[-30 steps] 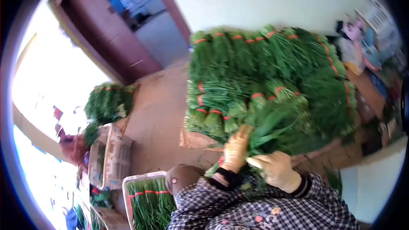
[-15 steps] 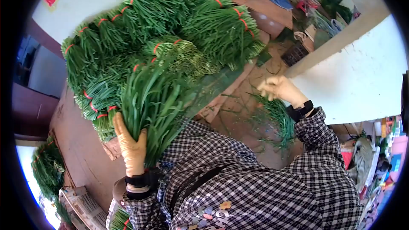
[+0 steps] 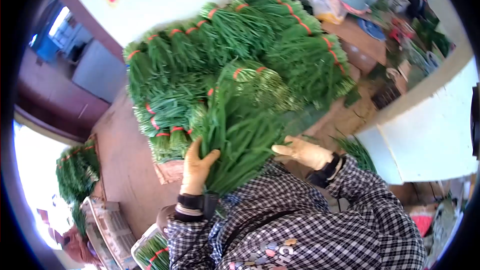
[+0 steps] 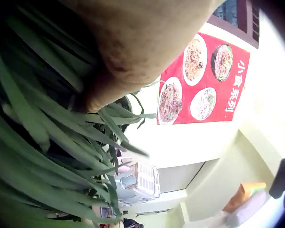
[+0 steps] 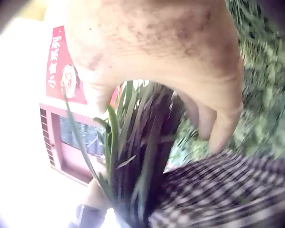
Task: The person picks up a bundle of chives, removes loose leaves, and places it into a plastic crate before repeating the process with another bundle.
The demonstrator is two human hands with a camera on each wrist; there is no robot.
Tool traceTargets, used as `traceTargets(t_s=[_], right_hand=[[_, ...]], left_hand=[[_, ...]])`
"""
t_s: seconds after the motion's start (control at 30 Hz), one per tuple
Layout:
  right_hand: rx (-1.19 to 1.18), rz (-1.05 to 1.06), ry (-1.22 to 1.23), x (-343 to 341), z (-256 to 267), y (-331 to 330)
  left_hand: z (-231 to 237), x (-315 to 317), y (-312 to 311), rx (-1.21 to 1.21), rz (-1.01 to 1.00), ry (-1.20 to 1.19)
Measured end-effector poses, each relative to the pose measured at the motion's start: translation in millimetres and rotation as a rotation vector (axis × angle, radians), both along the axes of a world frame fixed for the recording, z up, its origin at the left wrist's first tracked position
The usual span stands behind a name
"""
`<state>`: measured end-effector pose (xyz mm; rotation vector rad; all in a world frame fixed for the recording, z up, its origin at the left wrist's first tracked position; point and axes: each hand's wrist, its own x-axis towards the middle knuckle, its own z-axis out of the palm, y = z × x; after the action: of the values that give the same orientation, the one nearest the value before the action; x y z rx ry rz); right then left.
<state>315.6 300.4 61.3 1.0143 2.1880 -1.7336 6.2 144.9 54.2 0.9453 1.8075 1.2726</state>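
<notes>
A loose bunch of garlic chives [image 3: 245, 140] fans out in front of the person's chest, long green leaves spreading upward. The gloved left hand [image 3: 196, 167] holds its left side, thumb apart from the fingers. In the left wrist view, the left hand [image 4: 137, 42] reaches in among the leaves [image 4: 38, 142], which hide its digit tips. On the other side is the gloved right hand [image 3: 305, 152]. Seen from the right wrist, that right hand [image 5: 156, 52] arches over the chives [image 5: 142, 142], thumb and fingers spread around them with gaps showing.
Behind the hands lies a wide pile of chive bundles [image 3: 200, 55] tied with red bands. More bundles [image 3: 77, 165] sit at the left, near stacked crates [image 3: 112, 225]. A white panel [image 3: 430, 125] stands at the right; loose leaves [image 3: 357, 152] lie on the floor beside it.
The right hand left the chives, swung out to the right above the loose leaves, and has come back beside the bunch. The left hand stayed at the bunch while the view turned.
</notes>
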Motion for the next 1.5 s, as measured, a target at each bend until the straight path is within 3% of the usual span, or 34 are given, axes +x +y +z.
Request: traceTargets(t_s=[0.07, 0.1, 0.13, 0.2, 0.27, 0.3, 0.33, 0.4, 0.43, 0.5, 0.53, 0.6, 0.63, 0.67, 0.7, 0.73, 0.77, 0.8, 0.87, 1.0, 1.07, 1.17, 1.23, 1.27, 1.4, 1.47, 1.5], right_hand=[[-0.186, -0.079, 0.581, -41.9, -39.2, 3.3], [0.289, -0.094, 0.712, -64.2, -21.6, -4.3], [0.186, -0.134, 0.878, -87.0, -24.1, -4.7], [0.320, -0.016, 0.871, -102.2, -48.2, 13.2], [0.413, 0.037, 0.998, -95.5, -56.7, 16.5], [0.449, 0.085, 0.980, -94.3, -55.7, 20.1], [0.397, -0.033, 0.865, -85.8, -57.6, 8.0], [0.042, -0.184, 0.788, -78.2, -69.8, 3.1], [0.041, -0.180, 0.785, -70.9, -74.1, 3.4], [0.397, -0.046, 0.773, -58.5, -70.9, 4.3], [0.397, -0.044, 0.771, -55.2, -69.4, 5.6], [0.421, 0.017, 0.485, -51.6, -61.1, 9.2], [0.426, 0.018, 0.484, -55.1, -83.0, 16.4], [-0.009, -0.053, 0.694, -63.7, -116.0, 24.1], [-0.455, -0.127, 0.880, -62.4, -147.1, 30.5], [-0.881, -0.198, 1.162, -72.4, -83.4, 10.9], [-0.722, -0.205, 1.102, -74.0, -66.8, 7.2], [-0.443, -0.203, 0.960, -70.6, -66.6, 4.7], [-0.216, -0.180, 0.835, -65.0, -63.1, 0.5], [-0.084, -0.145, 0.747, -54.4, -69.2, 0.4], [-0.047, -0.142, 0.712, -53.5, -56.5, -2.2], [-0.011, -0.140, 0.663, -46.5, -70.9, -0.1], [0.007, -0.137, 0.622, -43.2, -73.3, 1.2], [0.016, -0.132, 0.589, -40.8, -75.3, 3.3], [0.230, -0.153, 0.278, -24.2, -74.4, 35.1], [0.164, -0.491, 0.537, -4.1, -120.9, 70.8], [0.212, -0.351, 0.548, 3.7, -84.0, 88.7]], left_hand=[[-6.0, 4.0, -6.2, 0.059, 0.053, -0.132], [8.8, 9.5, -8.2, 0.066, 0.040, -0.207], [24.2, 15.1, -12.0, 0.070, 0.024, -0.283], [31.0, 11.0, -23.0, 0.088, 0.068, -0.272], [27.7, 4.9, -35.6, 0.161, 0.159, -0.465], [26.9, 3.2, -39.0, 0.188, 0.183, -0.503], [25.7, 2.4, -41.7, 0.194, 0.198, -0.504], [24.9, 3.2, -41.7, 0.251, 0.182, -0.564], [26.1, 4.3, -41.4, 0.246, 0.180, -0.578], [30.4, 5.5, -38.0, 0.245, 0.180, -0.560], [31.8, 6.9, -37.2, 0.245, 0.182, -0.540], [32.3, 15.1, -35.3, 0.216, 0.185, -0.402], [28.6, 24.1, -35.8, 0.216, 0.132, -0.222], [26.7, 40.7, -36.5, 0.236, 0.067, -0.162], [27.6, 52.3, -40.8, 0.195, -0.078, 0.457], [40.2, 68.3, -38.4, 0.283, -0.275, 0.646], [60.1, 85.8, -35.6, 0.276, -0.440, 0.746], [78.5, 98.6, -37.9, 0.101, -0.621, 0.795], [74.4, 106.3, -42.0, 0.190, -0.799, 0.836], [85.1, 96.2, -52.2, 0.433, -0.744, 0.792], [86.3, 88.6, -63.1, 0.506, -0.497, 0.801], [89.4, 67.8, -75.1, 0.049, -0.298, 0.939], [52.3, 42.7, -79.0, -0.185, -0.287, 0.913], [30.2, 32.2, -85.7, -0.219, -0.291, 0.536], [23.7, 49.6, -90.7, -0.238, -0.219, 0.725], [28.7, 57.0, -92.0, -0.264, -0.195, 0.781], [29.8, 58.7, -92.3, -0.257, -0.195, 0.828]])
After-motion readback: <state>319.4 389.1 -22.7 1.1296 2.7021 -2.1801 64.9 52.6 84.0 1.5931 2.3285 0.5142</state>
